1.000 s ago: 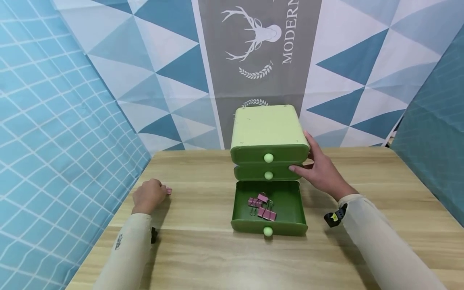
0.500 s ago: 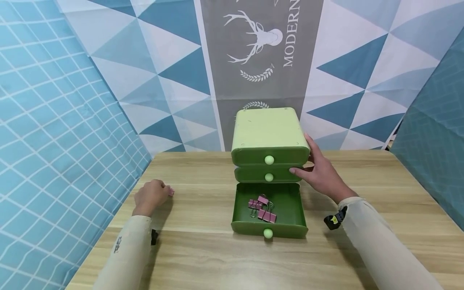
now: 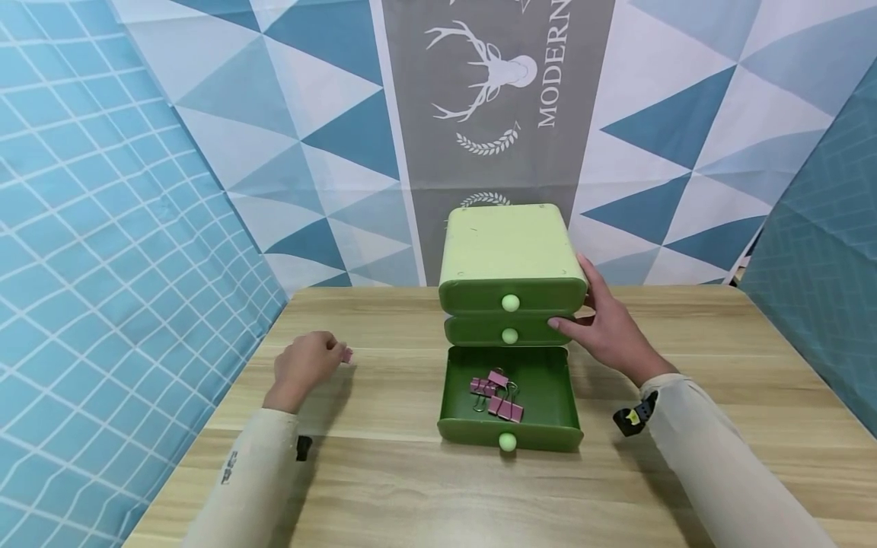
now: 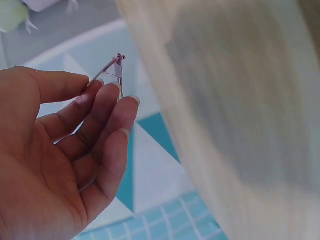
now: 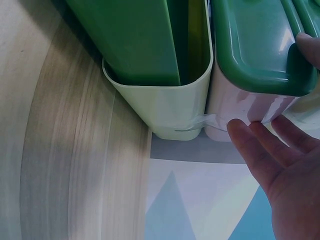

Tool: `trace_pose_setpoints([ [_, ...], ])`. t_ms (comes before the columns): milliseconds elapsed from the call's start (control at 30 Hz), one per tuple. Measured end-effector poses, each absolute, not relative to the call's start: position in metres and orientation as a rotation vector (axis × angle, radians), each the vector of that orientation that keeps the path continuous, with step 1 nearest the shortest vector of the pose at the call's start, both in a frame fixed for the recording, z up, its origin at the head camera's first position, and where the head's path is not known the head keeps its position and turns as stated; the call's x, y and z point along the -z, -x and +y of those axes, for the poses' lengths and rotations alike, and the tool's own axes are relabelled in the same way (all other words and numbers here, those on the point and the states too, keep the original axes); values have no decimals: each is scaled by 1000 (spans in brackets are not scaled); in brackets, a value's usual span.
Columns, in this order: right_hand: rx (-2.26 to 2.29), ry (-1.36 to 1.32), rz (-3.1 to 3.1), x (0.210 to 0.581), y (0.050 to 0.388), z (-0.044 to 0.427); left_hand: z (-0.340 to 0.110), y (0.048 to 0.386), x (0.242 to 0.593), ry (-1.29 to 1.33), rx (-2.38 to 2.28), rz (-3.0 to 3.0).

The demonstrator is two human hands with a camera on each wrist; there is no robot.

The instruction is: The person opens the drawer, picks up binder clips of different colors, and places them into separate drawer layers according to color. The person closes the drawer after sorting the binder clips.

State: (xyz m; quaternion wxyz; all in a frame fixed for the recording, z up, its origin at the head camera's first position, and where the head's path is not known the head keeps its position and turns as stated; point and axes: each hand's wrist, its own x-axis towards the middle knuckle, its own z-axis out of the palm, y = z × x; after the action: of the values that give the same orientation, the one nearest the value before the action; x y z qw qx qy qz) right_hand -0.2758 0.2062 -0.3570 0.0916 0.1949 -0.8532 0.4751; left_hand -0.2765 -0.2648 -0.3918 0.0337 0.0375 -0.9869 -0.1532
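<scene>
Between thumb and fingertips my left hand (image 3: 306,367) pinches a small pink binder clip (image 4: 116,65), held off to the left of the drawer unit. The wire handles of this clip lie in the fingers in the left wrist view. A green mini drawer unit (image 3: 510,242) with round knobs stands at the back of the table. My right hand (image 3: 614,335) holds its right front corner, thumb on the middle drawer's front and fingers against the side. The bottom drawer (image 3: 473,433) is pulled out, and several pink binder clips (image 3: 505,408) lie in it.
The wooden table (image 3: 390,487) runs up to a patterned cloth backdrop (image 3: 329,152). Blue checked cloth (image 3: 103,228) hangs along the left edge, and a teal cloth (image 3: 815,266) on the right. Clear tape (image 5: 200,121) sticks to the unit's side.
My left hand has moved to the right with the pinched binder clip. The right hand keeps its place on the drawer unit, and the bottom drawer stays pulled out.
</scene>
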Motion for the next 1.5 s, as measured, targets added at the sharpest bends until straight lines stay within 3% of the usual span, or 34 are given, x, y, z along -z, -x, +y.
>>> trace_pose_setpoints([
  [667, -1415, -565, -2532, 358, 276, 206, -180, 253, 360, 298, 550, -2870],
  [933, -1414, -557, -2535, 360, 277, 206, -151, 248, 363, 390, 630, -2860],
  [1167, -1393, -590, -2506, 385, 299, 219, -128, 248, 369, 485, 656, -2854],
  [1500, -1394, -608, -2492, 387, 301, 219, -86, 253, 384, 646, 407, -2856],
])
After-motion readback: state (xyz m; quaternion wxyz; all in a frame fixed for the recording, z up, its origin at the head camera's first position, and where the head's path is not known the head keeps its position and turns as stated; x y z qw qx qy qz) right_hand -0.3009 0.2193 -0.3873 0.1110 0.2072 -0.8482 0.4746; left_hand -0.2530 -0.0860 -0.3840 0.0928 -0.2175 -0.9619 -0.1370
